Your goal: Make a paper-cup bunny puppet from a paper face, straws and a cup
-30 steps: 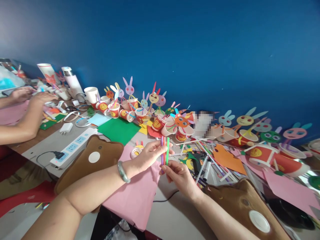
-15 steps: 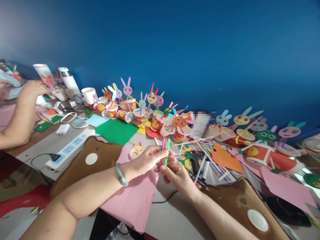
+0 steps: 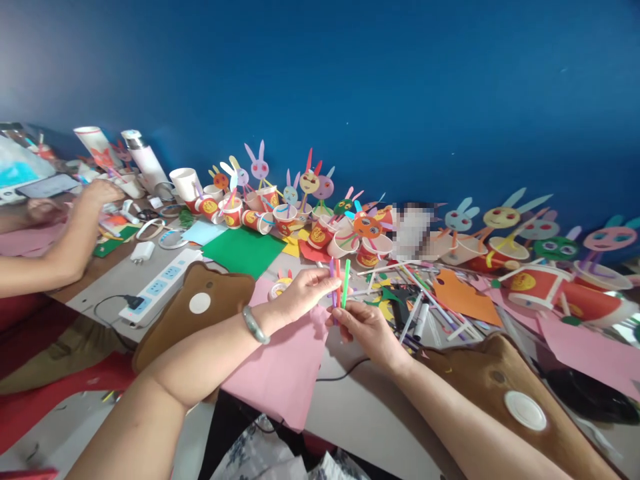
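Here are the two bare hands, meeting over the near edge of a pink sheet (image 3: 280,367), and between them stand three short straws: a purple straw (image 3: 332,268), a red straw (image 3: 338,267) and a green straw (image 3: 346,277), side by side, roughly upright. The left hand (image 3: 305,293), a bracelet (image 3: 256,325) at its wrist, pinches the purple and red ones partway up between thumb and fingers; whether it grips the green one too, I cannot tell. Below, the right hand (image 3: 364,327) pinches the bunch near its lower ends, thumb pressed against fingers. To the right, loose straws and paper scraps crowd around a marker (image 3: 421,321), near an orange sheet (image 3: 463,297). Behind, paper cups (image 3: 285,219) carry rabbit faces along the blue wall (image 3: 320,80). Over on the left, a co-worker's arm (image 3: 55,260) reaches across the table.
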`<act>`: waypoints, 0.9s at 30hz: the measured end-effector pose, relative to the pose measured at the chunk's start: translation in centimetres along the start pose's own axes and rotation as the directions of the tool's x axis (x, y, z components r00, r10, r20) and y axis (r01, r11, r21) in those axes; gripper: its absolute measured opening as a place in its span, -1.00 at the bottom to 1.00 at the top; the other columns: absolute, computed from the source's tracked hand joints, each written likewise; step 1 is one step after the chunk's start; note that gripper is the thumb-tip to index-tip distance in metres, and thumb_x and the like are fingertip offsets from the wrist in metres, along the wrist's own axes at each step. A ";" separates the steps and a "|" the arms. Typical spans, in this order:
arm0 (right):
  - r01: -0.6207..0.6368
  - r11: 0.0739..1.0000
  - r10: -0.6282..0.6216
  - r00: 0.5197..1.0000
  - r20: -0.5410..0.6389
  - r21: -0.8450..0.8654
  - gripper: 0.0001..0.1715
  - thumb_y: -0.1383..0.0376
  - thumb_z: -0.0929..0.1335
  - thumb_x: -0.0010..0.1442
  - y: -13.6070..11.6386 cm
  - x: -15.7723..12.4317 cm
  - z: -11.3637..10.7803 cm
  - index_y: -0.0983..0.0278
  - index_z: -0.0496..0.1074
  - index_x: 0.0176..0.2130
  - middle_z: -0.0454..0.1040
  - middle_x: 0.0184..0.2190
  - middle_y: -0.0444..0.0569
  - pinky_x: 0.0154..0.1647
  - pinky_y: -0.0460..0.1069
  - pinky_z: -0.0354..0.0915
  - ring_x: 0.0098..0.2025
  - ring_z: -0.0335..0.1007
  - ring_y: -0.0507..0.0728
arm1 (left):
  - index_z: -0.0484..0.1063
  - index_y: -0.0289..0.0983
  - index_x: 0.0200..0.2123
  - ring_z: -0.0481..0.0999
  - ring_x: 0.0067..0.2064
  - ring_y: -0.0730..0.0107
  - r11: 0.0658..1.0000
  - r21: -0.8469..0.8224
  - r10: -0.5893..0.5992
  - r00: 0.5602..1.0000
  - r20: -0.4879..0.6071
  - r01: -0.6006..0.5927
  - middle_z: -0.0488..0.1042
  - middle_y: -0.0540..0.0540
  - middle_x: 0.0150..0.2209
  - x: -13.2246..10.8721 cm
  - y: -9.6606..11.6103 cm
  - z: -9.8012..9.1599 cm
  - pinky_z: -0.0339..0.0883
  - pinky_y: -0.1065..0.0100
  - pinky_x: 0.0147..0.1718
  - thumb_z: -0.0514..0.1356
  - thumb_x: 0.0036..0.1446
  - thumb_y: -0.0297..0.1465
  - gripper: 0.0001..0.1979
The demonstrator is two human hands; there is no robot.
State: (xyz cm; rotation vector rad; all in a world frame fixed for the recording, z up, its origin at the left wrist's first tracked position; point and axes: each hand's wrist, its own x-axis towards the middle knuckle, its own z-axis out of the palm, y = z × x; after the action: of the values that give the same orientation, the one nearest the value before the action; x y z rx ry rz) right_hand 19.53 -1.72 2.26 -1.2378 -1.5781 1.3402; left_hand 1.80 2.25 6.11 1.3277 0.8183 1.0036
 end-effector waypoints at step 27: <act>-0.225 0.875 0.070 0.935 0.347 0.429 -0.44 -0.08 0.46 0.14 -0.8 -0.2 -0.2 0.34 0.61 -0.14 0.63 -0.40 0.04 -0.65 -0.11 0.13 -0.65 0.30 -0.05 | 0.61 -0.33 -0.29 0.19 -0.54 0.61 0.980 -0.154 -0.099 0.978 0.183 0.128 0.37 0.03 -0.53 0.2 -0.5 -0.4 0.06 0.42 -0.54 0.34 0.08 -0.08 -0.61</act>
State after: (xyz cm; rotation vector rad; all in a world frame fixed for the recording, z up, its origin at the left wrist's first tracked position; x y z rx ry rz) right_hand 19.59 -1.81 3.13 -0.8839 -1.2664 1.9663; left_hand 1.55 2.59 5.62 1.1941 0.6561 0.8338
